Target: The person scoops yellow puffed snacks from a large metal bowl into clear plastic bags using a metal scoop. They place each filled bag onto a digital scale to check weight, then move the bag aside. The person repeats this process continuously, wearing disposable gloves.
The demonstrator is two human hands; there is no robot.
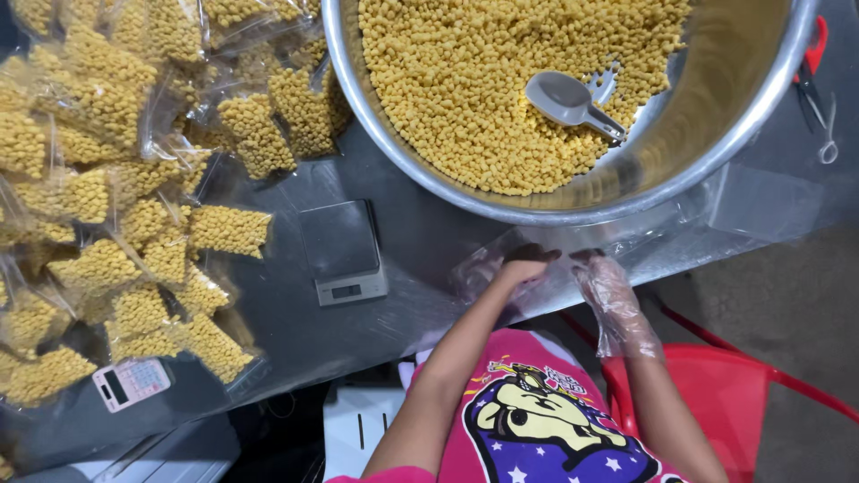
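Note:
My left hand (523, 268) is bare and curled onto a clear plastic bag (555, 259) lying at the near edge of the metal table (295, 331). My right hand (613, 300), inside a loose clear plastic glove, pinches the same bag from the right. Just beyond both hands stands a large metal bowl (394, 152) full of small yellow snack pellets (465, 80). A grey plastic scoop (568, 98) rests in the pellets, apart from either hand.
A small grey digital scale (343, 250) stands left of my hands. Several filled clear bags of pellets (116, 224) are piled at the left, with a pink-and-white calculator (131, 383) near them. Red-handled scissors (812, 67) lie at the far right. A red plastic chair (716, 394) is under me.

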